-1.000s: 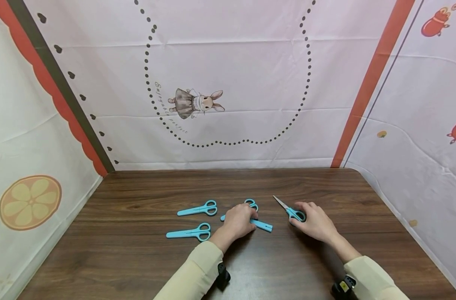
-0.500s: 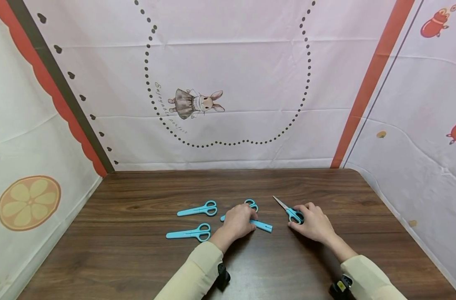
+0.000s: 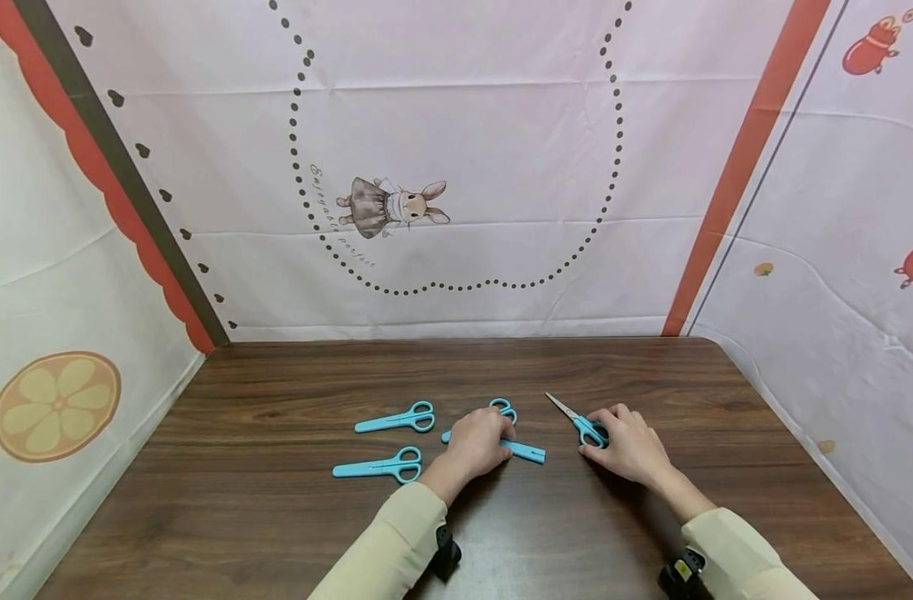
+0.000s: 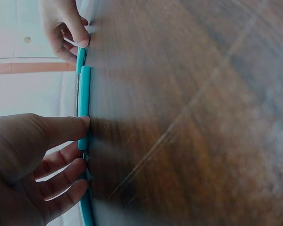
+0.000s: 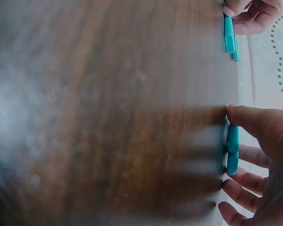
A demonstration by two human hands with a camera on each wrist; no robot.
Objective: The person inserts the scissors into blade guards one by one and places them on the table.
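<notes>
My left hand [image 3: 477, 442] pinches a light-blue scissors cover [image 3: 526, 452] lying on the table; its thumb rests on the near side in the left wrist view. Partly hidden behind that hand lies a pair of covered blue scissors, its tip [image 3: 446, 436] and handle loops showing. To the right, my right hand [image 3: 631, 446] holds bare-bladed scissors [image 3: 581, 423] by the blue handles between thumb and fingers. Their metal blades point away and to the left, apart from the cover. In the right wrist view the thumb presses the handle edge [image 5: 233, 136].
Two more pairs of covered blue scissors lie on the left, the far scissors [image 3: 385, 422] and the near scissors [image 3: 366, 470]. The wooden table [image 3: 239, 500] meets a printed cloth wall [image 3: 501, 167] at its back edge. Cloth also hangs at both sides.
My right hand has shifted slightly to the left with the scissors. The left hand and the cover have stayed in place.
</notes>
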